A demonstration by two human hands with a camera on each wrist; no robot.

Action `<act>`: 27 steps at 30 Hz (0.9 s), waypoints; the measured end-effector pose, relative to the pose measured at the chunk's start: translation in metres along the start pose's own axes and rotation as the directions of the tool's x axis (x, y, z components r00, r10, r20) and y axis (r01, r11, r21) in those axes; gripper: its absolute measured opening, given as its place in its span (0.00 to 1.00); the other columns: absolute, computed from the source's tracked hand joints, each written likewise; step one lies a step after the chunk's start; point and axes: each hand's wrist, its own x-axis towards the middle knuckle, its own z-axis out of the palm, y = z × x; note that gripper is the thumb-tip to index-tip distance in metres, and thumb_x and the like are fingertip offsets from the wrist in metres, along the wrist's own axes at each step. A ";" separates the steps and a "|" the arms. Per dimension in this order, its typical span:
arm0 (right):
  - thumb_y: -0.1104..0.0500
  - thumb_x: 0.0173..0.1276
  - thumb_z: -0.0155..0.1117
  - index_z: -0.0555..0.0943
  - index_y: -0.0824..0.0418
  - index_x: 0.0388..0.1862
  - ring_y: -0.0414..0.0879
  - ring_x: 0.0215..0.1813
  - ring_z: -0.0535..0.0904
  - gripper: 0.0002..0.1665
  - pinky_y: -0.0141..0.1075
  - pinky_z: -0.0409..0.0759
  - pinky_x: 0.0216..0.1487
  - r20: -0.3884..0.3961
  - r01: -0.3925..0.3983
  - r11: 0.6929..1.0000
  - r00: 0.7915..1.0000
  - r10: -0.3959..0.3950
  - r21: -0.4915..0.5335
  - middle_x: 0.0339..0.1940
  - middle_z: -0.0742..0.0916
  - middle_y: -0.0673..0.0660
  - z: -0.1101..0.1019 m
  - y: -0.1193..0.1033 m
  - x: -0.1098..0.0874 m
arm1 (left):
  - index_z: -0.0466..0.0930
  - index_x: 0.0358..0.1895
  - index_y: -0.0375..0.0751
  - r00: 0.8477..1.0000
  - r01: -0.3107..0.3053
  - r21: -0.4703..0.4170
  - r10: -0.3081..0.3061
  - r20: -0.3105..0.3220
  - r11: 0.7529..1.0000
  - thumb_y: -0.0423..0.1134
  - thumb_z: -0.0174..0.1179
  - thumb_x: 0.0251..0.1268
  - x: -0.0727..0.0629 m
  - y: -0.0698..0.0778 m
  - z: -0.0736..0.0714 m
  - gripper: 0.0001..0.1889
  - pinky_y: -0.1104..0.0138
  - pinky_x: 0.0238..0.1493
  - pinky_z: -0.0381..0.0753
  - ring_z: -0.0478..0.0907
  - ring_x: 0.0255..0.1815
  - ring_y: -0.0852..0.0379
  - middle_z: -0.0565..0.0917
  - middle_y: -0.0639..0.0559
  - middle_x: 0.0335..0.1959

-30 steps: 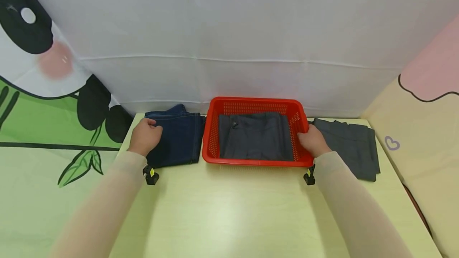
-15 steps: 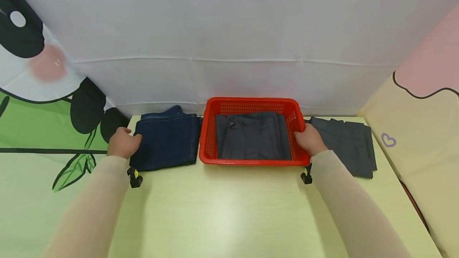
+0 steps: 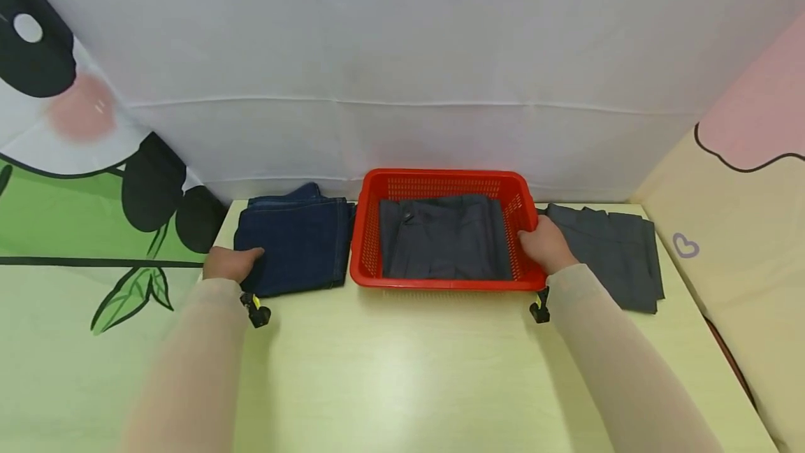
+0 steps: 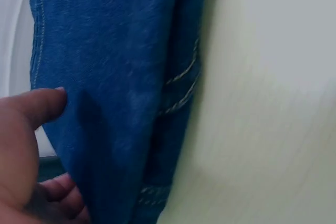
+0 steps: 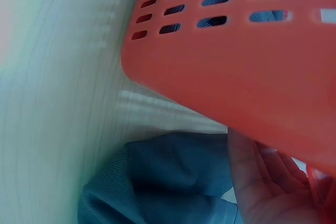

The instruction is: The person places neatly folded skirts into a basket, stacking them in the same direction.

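Note:
Folded dark blue jeans [image 3: 295,247] lie on the left of the table. At their left edge is my left hand [image 3: 230,264], its thumb stretched out over the denim and its other fingers low by the edge, partly hidden behind the cloth in the left wrist view. A shadow falls on the jeans [image 4: 115,77] beside the thumb tip. My right hand [image 3: 546,247] grips the right rim of a red plastic basket [image 3: 440,285], thumb on the inner side. Inside the basket lie folded dark grey trousers [image 3: 446,240] with a button near the waistband.
Another folded dark grey garment [image 3: 616,257] lies right of the basket, partly behind my right hand. The pale wooden table [image 3: 402,369] stretches toward me. A white cloth wall [image 3: 440,75] rises behind, with printed cloth at both sides.
My left hand has moved left off the top of the jeans, past their left edge, then back in against that edge with the thumb over them. My right hand stays on the basket.

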 end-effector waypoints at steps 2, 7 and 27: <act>0.58 0.80 0.50 0.60 0.72 0.74 0.67 0.55 0.81 0.30 0.61 0.82 0.55 0.002 -0.004 1.000 1.000 0.004 0.000 0.61 0.79 0.72 0.000 0.001 0.001 | 0.52 0.73 0.12 1.000 0.027 0.023 -0.027 0.000 0.999 0.61 0.57 0.65 0.002 -0.003 0.006 0.53 0.43 0.71 0.68 0.65 0.70 0.26 0.65 0.19 0.69; 0.58 0.81 0.50 0.59 0.72 0.75 0.68 0.56 0.80 0.31 0.62 0.82 0.56 0.005 -0.007 1.000 1.000 0.007 -0.004 0.62 0.78 0.72 0.000 0.003 0.003 | 0.54 0.71 0.11 0.998 0.058 0.062 -0.058 -0.005 0.996 0.58 0.60 0.65 0.001 -0.006 0.014 0.52 0.42 0.68 0.71 0.68 0.67 0.25 0.67 0.18 0.66; 0.59 0.80 0.51 0.59 0.72 0.74 0.68 0.57 0.80 0.31 0.63 0.81 0.56 0.020 -0.024 0.999 0.999 0.025 -0.036 0.63 0.77 0.73 -0.001 0.001 0.003 | 0.66 0.61 0.08 0.995 -0.057 0.242 0.035 0.094 0.969 0.47 0.50 0.77 -0.014 0.009 0.005 0.34 0.43 0.65 0.74 0.72 0.64 0.26 0.72 0.19 0.61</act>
